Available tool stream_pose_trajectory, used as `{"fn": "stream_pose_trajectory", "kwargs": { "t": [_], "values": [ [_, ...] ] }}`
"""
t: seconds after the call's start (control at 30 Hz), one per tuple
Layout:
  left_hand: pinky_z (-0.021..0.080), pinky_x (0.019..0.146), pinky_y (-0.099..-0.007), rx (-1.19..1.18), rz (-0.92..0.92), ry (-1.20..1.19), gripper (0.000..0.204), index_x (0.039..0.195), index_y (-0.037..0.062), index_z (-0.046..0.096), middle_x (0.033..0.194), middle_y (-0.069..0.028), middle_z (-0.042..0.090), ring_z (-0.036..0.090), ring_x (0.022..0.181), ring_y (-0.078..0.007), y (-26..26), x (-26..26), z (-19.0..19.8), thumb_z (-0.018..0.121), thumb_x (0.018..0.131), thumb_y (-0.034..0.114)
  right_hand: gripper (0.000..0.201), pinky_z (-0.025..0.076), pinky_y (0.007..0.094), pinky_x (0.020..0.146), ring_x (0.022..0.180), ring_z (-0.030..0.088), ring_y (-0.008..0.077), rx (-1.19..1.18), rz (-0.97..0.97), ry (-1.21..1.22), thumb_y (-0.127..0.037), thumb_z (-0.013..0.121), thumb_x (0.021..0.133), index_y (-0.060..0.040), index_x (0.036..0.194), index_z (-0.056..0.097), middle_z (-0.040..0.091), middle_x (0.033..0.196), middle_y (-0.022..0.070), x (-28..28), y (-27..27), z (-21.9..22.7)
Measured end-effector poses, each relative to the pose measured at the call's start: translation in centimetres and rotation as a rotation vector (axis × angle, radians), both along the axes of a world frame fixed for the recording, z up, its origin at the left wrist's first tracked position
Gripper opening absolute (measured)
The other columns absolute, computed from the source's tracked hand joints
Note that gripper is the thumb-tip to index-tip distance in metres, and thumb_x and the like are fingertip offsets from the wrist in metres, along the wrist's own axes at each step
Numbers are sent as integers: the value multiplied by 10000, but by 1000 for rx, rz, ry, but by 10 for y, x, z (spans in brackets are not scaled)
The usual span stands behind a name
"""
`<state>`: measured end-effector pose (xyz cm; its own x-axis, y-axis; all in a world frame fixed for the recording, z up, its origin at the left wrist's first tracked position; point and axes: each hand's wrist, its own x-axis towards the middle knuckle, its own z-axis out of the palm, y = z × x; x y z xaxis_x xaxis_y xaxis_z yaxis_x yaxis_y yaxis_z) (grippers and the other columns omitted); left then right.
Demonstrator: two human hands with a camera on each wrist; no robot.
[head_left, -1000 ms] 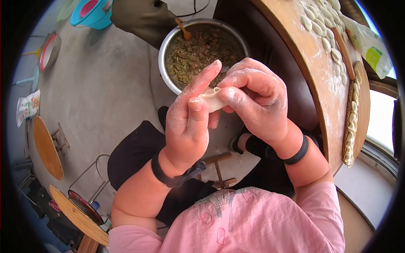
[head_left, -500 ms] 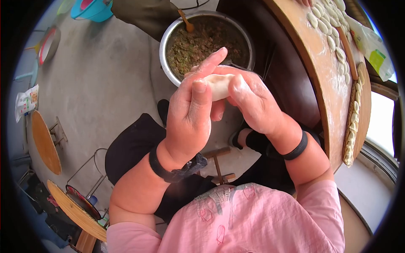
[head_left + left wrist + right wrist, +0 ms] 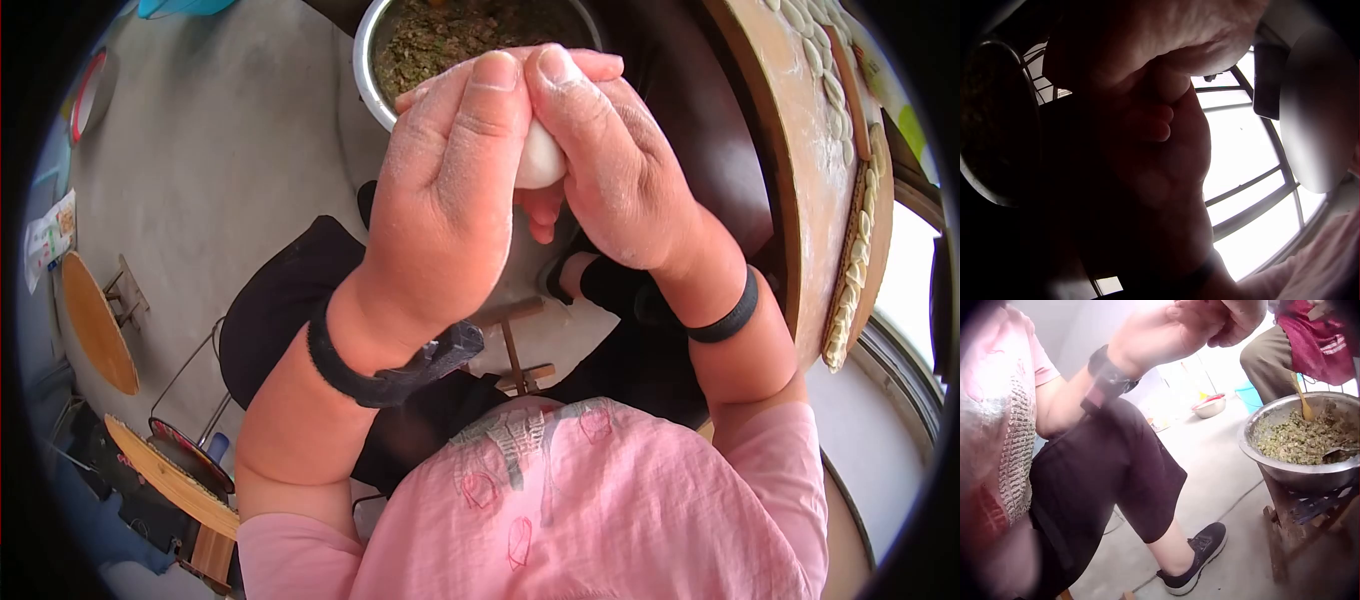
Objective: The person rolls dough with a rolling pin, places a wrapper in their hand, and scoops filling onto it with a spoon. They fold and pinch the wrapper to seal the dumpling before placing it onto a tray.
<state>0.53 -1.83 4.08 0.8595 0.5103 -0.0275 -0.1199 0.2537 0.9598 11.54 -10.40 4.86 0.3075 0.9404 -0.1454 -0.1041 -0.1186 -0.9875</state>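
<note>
A white dumpling (image 3: 541,160) sits between my two floury hands, its rounded end showing below the thumbs. My left hand (image 3: 445,175) cups it from the left, and my right hand (image 3: 625,170) grips it from the right, with the thumbs side by side above it. Most of the dumpling is hidden by the fingers. Beyond the hands stands a steel bowl (image 3: 366,75) of chopped green-brown filling (image 3: 425,45). In the right wrist view a wooden spoon (image 3: 1305,403) leans in that filling. The left wrist view is dark, with the fingers (image 3: 1159,130) only dimly lit.
On the right, a floured wooden table (image 3: 770,110) bears several pale dough pieces (image 3: 832,90). A woven tray (image 3: 845,285) there holds a row of dumplings (image 3: 858,250). Another person in a red apron (image 3: 1319,347) sits behind the bowl. Round wooden stools (image 3: 95,320) stand at left.
Both hands have closed in around the dumpling, thumbs coming together over it and covering more of it. In the head view the hands sit higher and larger, and the bowl has shifted upward.
</note>
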Motion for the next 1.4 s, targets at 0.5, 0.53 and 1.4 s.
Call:
{"fn": "stream_pose_trajectory", "kwargs": {
  "t": [0.5,0.53,1.4],
  "values": [
    [504,871,-381,517,73,-90,210,1005,-39,600,1074,-170,673,637,904,-314,-1,-4,-24,402,986,27,337,501,314,606,619,600,201,228,-67,-83,-139,368,963,50,872,632,630,740,125,-9,-3,-21],
    [489,890,-357,473,64,-45,286,1035,-40,617,1070,-163,674,630,941,-285,-2,-4,-22,368,988,93,341,499,312,600,613,599,197,239,-64,-96,-147,369,968,49,887,637,633,738,123,-8,-3,-24],
    [464,750,-285,-408,-101,-73,1125,1527,44,374,1033,-49,596,553,846,-140,6,-4,-17,68,850,889,245,533,339,752,844,651,233,270,-113,-662,-129,775,801,-24,1021,753,668,880,108,30,-17,-9]
  ]
}}
